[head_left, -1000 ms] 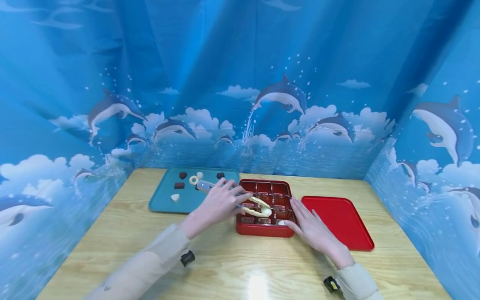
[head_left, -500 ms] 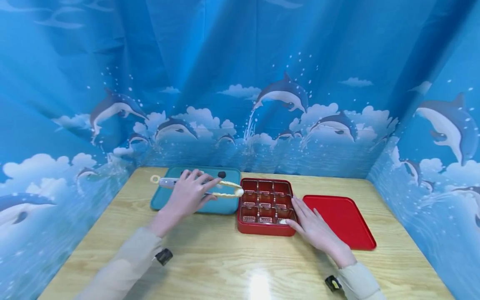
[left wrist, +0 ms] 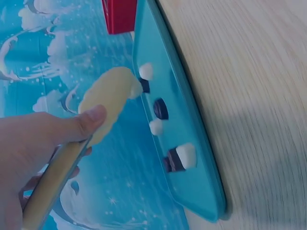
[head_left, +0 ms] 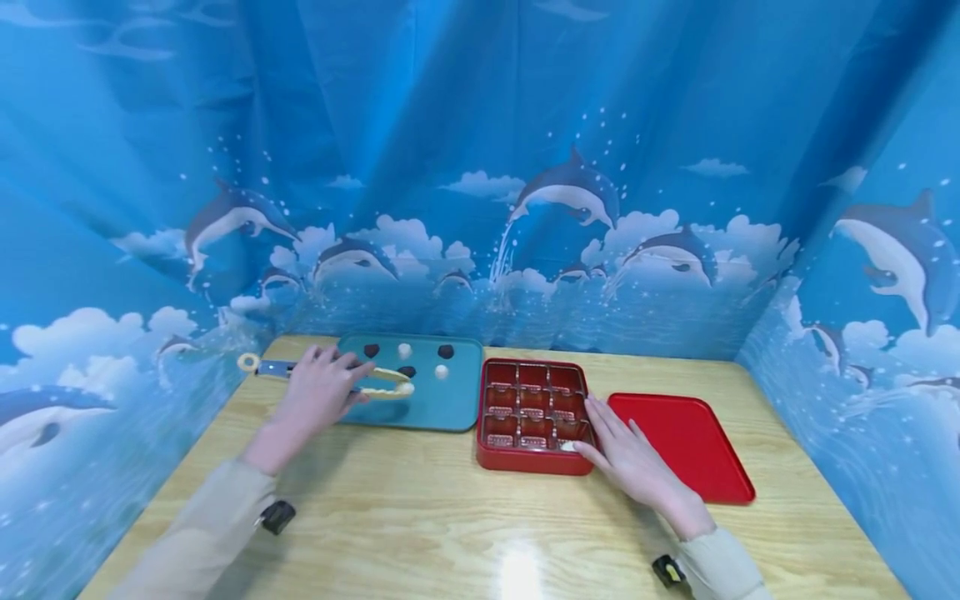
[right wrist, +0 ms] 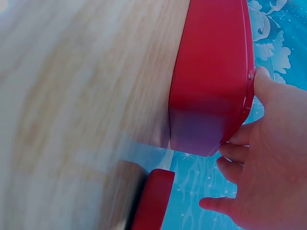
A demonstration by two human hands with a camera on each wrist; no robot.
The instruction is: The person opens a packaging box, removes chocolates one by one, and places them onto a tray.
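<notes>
My left hand (head_left: 321,387) grips a pair of tongs (head_left: 276,368) with a blue-grey handle and cream ends. The tongs' ends hang over the left part of a teal tray (head_left: 450,412), and a whitish rounded lump (left wrist: 135,89) shows at their tips; whether it is a separate piece I cannot tell. Dark brown chocolate-like pieces (head_left: 446,351) and white ones (head_left: 442,372) lie on the tray. My right hand (head_left: 630,462) rests against a red box (head_left: 534,460), fingers fairly straight along its right side, thumb at the rim. A white piece (head_left: 567,446) sits in the box's front right compartment.
A flat red lid-like tray (head_left: 682,446) lies right of the box. The box has a clear divided insert (head_left: 534,400) and stands just right of the teal tray. Behind the wooden table (head_left: 420,517) hangs a blue dolphin-print curtain (head_left: 450,167).
My left hand has moved left with the tongs, from over the box to over the teal tray. The right hand has stayed at the box.
</notes>
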